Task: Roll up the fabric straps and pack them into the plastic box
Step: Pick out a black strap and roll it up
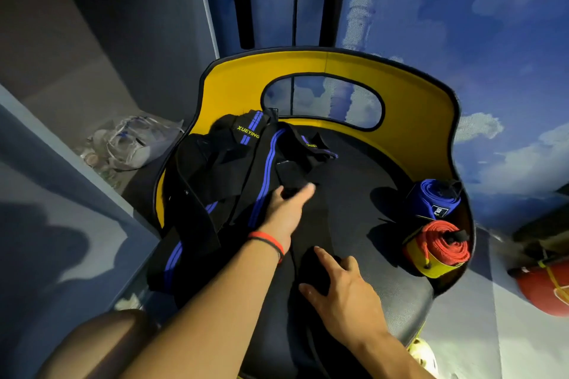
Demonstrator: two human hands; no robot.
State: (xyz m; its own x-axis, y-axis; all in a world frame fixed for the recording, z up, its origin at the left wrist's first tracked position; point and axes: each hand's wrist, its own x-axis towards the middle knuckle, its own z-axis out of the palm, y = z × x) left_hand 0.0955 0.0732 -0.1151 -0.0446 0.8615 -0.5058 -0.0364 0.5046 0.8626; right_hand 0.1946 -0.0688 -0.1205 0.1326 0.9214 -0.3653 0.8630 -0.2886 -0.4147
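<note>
A tangle of black fabric straps with blue stripes (234,169) lies on the left half of a dark round chair seat (363,200). My left hand (286,209) reaches into the pile and pinches a black strap end between thumb and fingers. My right hand (338,283) grips a small black roll of strap (317,271) near the seat's front. A rolled blue strap (434,197) and a rolled red and yellow strap (440,249) stand at the seat's right edge. No plastic box shows clearly.
The chair's yellow backrest (425,108) curves round the seat's far side. A clear plastic bag (132,144) lies on the grey ledge at left. A red object (545,289) sits at the far right. My knee (101,344) is at the bottom left.
</note>
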